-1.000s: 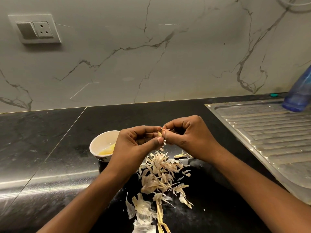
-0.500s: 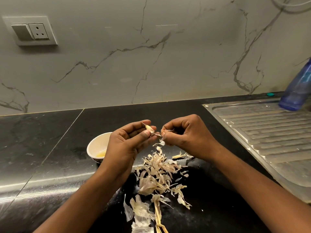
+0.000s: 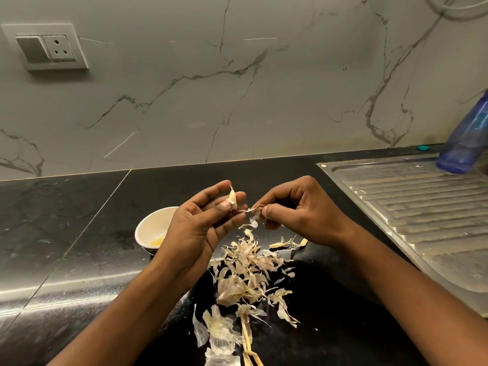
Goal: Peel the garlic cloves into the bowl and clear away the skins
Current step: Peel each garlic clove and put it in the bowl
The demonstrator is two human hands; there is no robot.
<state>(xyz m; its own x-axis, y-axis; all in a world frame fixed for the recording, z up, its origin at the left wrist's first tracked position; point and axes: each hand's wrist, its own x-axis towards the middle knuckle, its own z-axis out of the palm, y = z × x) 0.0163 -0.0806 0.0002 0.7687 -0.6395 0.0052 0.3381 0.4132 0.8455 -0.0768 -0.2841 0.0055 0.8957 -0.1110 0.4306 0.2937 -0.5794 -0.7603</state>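
A bowl (image 3: pixel 148 223) is set on the countertop (image 3: pixel 66 220) at the left and is partly covered by the left hand (image 3: pixel 200 228), in which a garlic clove (image 3: pixel 232 198) is pinched; a strip of skin (image 3: pixel 254 208) is pinched in the right hand (image 3: pixel 298 215), just to its right. A pile of skins (image 3: pixel 248 268) is spread on the counter below both hands, right of the bowl. A drainboard (image 3: pixel 422 212) is let into the counter at far right with a bottle (image 3: pixel 467 138) placed at its back end, and a socket plate (image 3: pixel 50 47) is mounted on the wall (image 3: pixel 237 101) behind, upper left.

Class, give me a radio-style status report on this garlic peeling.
Left hand holds garlic clove. Right hand pinches skin strip. Bowl beside left hand; skins pile uncleared.
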